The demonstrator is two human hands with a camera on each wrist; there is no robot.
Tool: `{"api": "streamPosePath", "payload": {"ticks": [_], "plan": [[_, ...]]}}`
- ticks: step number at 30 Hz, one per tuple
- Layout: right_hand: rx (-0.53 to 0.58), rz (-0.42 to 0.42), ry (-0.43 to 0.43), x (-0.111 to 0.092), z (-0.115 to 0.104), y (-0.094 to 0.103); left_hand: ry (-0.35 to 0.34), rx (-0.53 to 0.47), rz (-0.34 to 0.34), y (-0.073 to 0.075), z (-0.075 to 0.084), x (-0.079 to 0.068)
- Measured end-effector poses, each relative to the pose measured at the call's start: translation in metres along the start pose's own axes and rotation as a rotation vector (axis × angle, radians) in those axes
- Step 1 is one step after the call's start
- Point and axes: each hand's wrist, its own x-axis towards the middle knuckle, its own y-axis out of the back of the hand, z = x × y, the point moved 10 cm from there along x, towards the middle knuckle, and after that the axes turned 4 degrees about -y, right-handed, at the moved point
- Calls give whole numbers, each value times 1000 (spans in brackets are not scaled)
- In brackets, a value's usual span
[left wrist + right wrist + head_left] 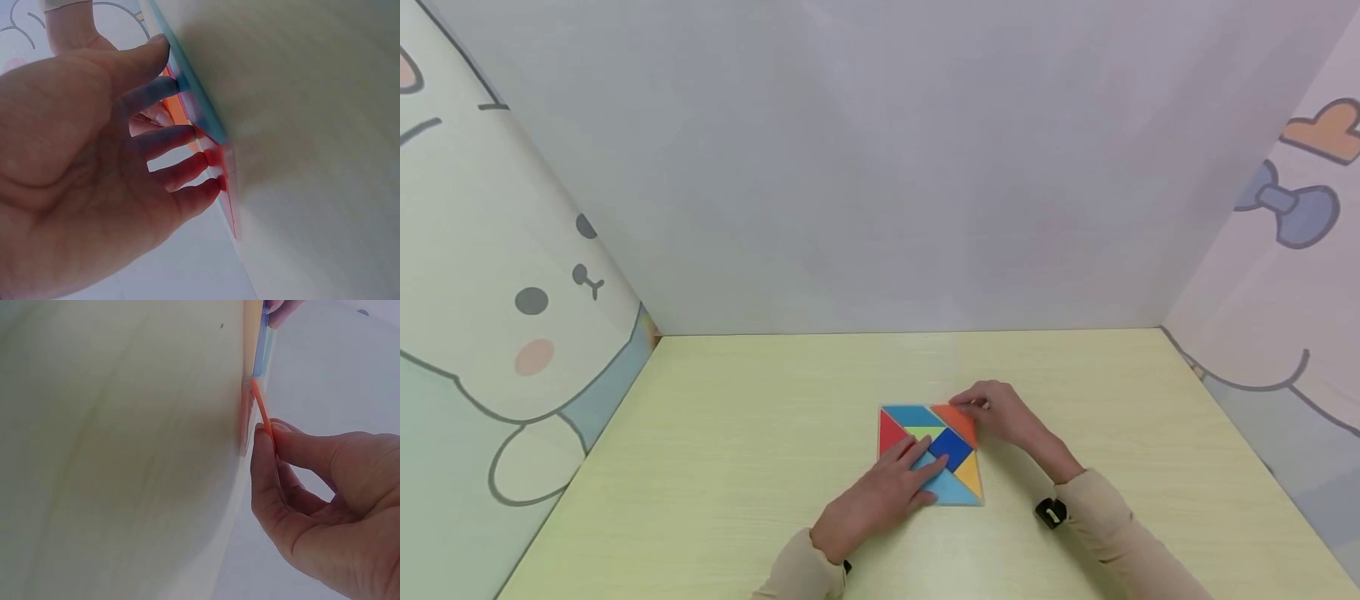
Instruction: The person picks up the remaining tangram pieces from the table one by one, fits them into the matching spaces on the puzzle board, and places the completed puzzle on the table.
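Note:
A square tangram of coloured pieces lies on the table in a thin clear tray (pixel 982 503). My left hand (pixel 887 492) rests on it with fingers spread, covering part of the red (pixel 890 429) and light blue (pixel 953 492) pieces. In the left wrist view its fingertips (pixel 215 183) touch the pieces. My right hand (pixel 1000 412) pinches an orange piece (pixel 264 409) between thumb and fingers at the far right corner. In the right wrist view that piece stands tilted, its outer edge raised off the tray. Beside it are a dark blue square (pixel 951 449) and a yellow triangle (pixel 970 475).
The pale wood-look table (pixel 737 433) spreads around the tray. A grey-white wall (pixel 880 208) stands behind it, and cartoon-printed panels (pixel 497 275) rise at both sides. A small black device (pixel 1050 512) hangs at the right sleeve cuff.

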Motion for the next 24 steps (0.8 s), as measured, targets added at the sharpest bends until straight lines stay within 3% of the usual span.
{"api": "streamPosePath", "payload": {"ticks": [14,24], "plan": [[6,-1,21,6,-6,-3,6,-8,-13,-1,-1,0],[-4,-21,85,3,-9,-6,-14,24,10,-3,-1,2]]}}
